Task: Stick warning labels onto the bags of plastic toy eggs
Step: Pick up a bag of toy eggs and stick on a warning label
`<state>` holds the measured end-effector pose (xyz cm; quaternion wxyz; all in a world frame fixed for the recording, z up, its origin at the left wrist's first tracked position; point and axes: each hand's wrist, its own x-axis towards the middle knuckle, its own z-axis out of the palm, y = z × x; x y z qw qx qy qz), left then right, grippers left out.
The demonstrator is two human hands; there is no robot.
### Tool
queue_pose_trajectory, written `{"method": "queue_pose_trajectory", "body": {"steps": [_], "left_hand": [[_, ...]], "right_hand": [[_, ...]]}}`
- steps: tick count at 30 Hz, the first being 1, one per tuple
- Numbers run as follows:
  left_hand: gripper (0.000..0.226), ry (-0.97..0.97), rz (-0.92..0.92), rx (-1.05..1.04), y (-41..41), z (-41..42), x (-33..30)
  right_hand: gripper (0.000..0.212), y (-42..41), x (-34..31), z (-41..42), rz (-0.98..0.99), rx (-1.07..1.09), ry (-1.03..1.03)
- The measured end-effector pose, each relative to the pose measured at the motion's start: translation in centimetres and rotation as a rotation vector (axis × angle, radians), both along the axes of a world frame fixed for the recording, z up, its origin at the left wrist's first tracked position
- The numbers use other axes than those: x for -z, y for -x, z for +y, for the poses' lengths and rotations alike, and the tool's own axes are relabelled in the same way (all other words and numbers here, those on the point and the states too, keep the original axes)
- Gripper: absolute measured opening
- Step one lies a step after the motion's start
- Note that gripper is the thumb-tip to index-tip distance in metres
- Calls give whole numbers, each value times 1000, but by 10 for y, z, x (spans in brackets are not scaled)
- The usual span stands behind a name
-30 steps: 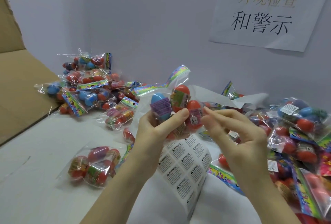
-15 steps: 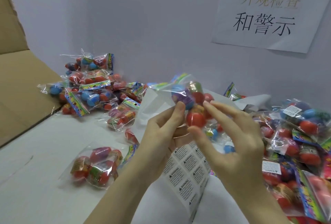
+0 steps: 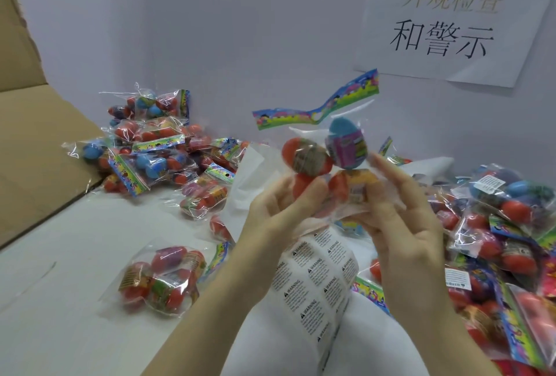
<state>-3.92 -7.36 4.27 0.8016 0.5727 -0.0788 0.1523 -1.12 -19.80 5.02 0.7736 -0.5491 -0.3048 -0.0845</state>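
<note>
My left hand and right hand grip one egg bag between them. Label sheet hangs just below the grip.

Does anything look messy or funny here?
Yes: the paper sign on the wall hangs crooked, tilted to one side. The label sheet curls over under the left hand.

Packing and inspection station in a small factory or workshop. A paper sign with printed Chinese characters is fixed to the wall. Heaps of bagged toy eggs cover the white table, beside a cardboard box and a label sheet.
</note>
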Motion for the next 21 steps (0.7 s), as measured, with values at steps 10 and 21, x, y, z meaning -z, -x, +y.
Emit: {"method": "queue_pose_trajectory", "body": {"steps": [10, 21], "left_hand": [[11, 33, 9, -101, 5, -2, -7], [11, 10, -31, -98, 3, 0, -4]], "right_hand": [[17, 1, -1, -2, -113, 318, 103], [21, -9, -4, -10, 348, -100, 133]]}}
